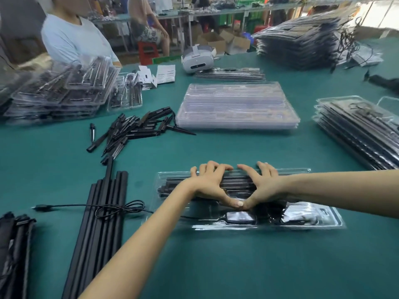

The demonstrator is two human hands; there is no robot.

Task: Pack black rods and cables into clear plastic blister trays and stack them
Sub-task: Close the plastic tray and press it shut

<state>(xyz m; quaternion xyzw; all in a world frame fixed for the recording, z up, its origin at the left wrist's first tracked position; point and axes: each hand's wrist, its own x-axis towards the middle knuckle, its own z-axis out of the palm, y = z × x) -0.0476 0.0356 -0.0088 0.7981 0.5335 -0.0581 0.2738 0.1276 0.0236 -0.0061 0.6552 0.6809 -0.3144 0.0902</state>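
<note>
A clear blister tray (pixel 319 223) lies on the green table in front of me, holding black rods (pixel 235 182) in its far half and a coiled cable with a small dark unit (pixel 240 217) in its near half. My left hand (pixel 208 183) and my right hand (pixel 262 183) both press flat on the tray over the rods, fingers spread, thumbs touching at the middle. Loose long black rods (pixel 103 214) lie to the left, with a black cable (pixel 90 205) draped across them.
A stack of empty clear trays (pixel 237 104) sits beyond. Filled trays are stacked at the right (pixel 362 130), far right (pixel 302 39) and left (pixel 56 91). Short black spikes (pixel 133 128) are heaped left of centre. A white headset (pixel 197 59) and a seated person (pixel 73 37) are at the back.
</note>
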